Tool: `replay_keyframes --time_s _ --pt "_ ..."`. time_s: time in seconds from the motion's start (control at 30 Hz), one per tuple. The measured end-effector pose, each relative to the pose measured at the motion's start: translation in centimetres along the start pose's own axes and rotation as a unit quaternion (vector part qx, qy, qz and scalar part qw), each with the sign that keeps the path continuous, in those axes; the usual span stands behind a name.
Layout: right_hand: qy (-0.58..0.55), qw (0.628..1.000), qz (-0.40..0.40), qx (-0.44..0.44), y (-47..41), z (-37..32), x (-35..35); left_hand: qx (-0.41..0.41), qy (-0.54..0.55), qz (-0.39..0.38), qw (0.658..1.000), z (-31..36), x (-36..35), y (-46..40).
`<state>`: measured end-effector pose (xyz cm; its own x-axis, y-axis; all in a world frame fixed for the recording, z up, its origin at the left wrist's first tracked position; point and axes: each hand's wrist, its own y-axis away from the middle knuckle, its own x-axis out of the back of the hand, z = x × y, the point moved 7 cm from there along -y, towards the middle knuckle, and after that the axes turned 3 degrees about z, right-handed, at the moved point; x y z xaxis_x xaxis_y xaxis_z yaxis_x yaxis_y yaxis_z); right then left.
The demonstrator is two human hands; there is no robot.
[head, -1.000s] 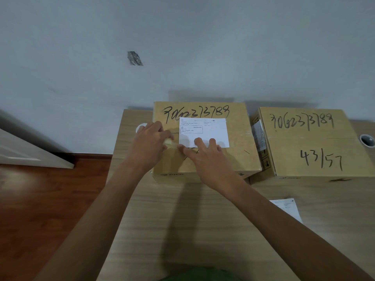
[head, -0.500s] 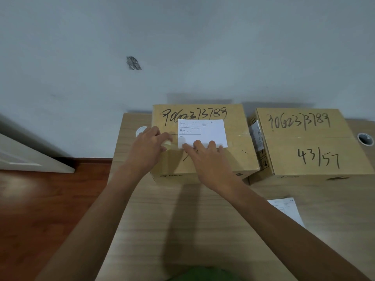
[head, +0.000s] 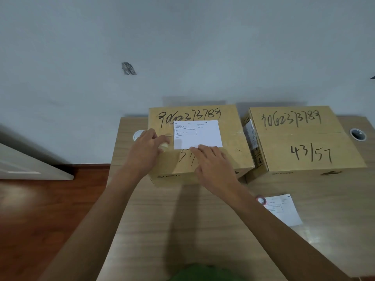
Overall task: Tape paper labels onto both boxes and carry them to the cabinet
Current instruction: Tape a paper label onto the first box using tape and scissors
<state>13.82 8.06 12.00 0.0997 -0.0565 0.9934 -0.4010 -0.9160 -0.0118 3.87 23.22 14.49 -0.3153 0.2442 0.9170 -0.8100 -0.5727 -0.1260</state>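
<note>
Labelling the left brown cardboard box point(head: 200, 142) on the wooden bench point(head: 182, 220).
Right hand point(head: 213, 167) presses flat fingers on the white paper label's point(head: 197, 134) lower edge; left hand point(head: 146, 151) grips a small pale tape roll point(head: 163, 146) beside it.

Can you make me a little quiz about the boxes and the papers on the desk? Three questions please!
1. True or false: the paper label lies on top of the left box.
2. Which hand presses the label's bottom edge with straight fingers: the left hand or the right hand?
3. Where is the second label? A) on the right box B) flat on the desk C) on the floor

Key:
1. True
2. The right hand; the left hand holds something small and pale, probably tape.
3. B
</note>
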Motion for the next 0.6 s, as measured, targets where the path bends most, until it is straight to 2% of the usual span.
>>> replay_keyframes --time_s 0.2,0.6 --pt "0.045 0.999 -0.017 0.006 -0.18 -0.16 -0.08 0.005 -0.004 -0.016 1.000 0.02 -0.06 0.01" --pt "0.050 0.998 -0.037 0.027 -0.84 0.17 -0.57 -0.027 -0.035 -0.041 0.998 0.29 -0.40 -0.62"
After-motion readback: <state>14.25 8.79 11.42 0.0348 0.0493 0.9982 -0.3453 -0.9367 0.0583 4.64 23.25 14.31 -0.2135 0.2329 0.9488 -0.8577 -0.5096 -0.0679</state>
